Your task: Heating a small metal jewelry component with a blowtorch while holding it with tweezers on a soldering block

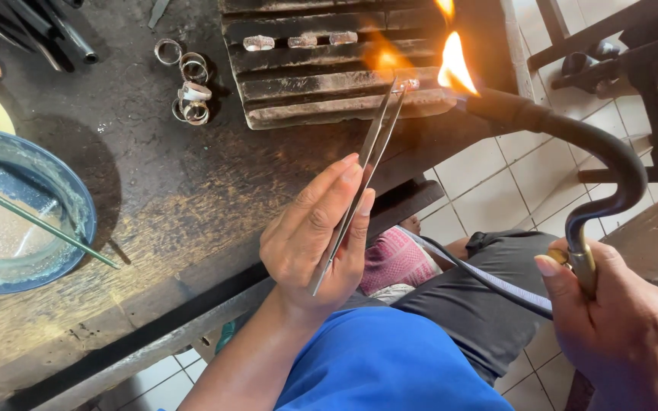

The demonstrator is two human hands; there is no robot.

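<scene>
A tiny shiny metal piece (pixel 407 85) sits on a dark, ridged block (pixel 321 84), pinched at the tips of long thin steel tweezers (pixel 361 176). The left hand (pixel 315 242) is closed around the tweezers, thumb and fingers pressing the flat arms. The right hand (pixel 620 320) is wrapped tight around a curved black torch (pixel 573 144) with a brass neck (its orange flame (pixel 455 67) touches the piece). Round silver rings (pixel 188 80) lie near on the rough, burnt wooden bench (pixel 169 190). A blue glass bowl (pixel 78 198) holds a thin rod (pixel 36 221).
</scene>
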